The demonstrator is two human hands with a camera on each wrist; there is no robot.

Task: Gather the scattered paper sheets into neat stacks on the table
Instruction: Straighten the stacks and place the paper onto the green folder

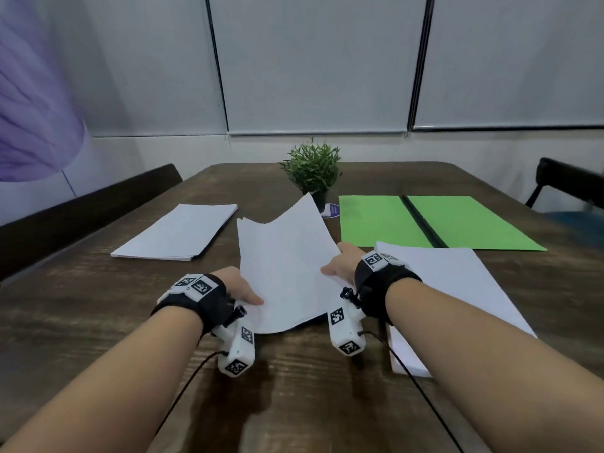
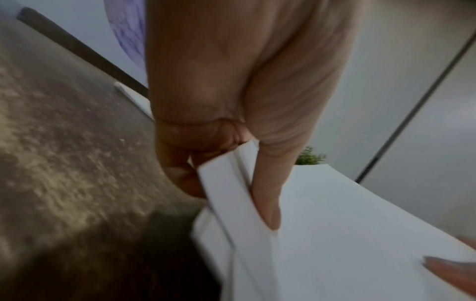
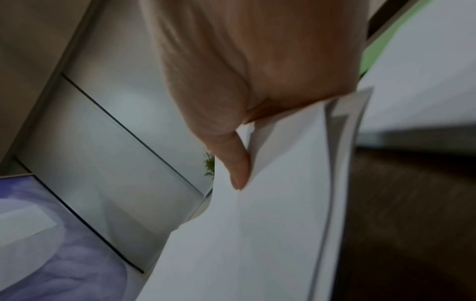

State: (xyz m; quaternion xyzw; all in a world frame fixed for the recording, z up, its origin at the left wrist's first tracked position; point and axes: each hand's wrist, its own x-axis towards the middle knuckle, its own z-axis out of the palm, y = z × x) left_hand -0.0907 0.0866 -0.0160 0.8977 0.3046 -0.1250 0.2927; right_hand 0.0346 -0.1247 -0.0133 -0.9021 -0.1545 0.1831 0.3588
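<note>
Left hand: the left hand (image 1: 240, 291) has the held sheets (image 1: 287, 273) by their left edge, thumb on top, fingers (image 2: 180, 171) curled underneath in a pinch.
Right hand: the right hand (image 1: 340, 268) grips the right edge of those same sheets, thumb (image 3: 238, 165) pressed flat on the top page; the fingers below are hidden by the paper.
Held sheets: a small loose bundle, up off the counter (image 1: 98, 315) at centre, far corners curling upward, edges not squared.
Left stack: a tidy left stack (image 1: 178, 232) lies flat on the counter, well apart from the hands.
Right stack: a bigger right stack (image 1: 457, 289) lies under the right forearm, its near end reaching toward the counter's front.
Green folder: the green folder (image 1: 385, 220) lies open and flat behind the right stack, dark spine down its middle.
Plant: a small potted plant (image 1: 312, 170) stands at the far centre, just behind the raised sheets.
</note>
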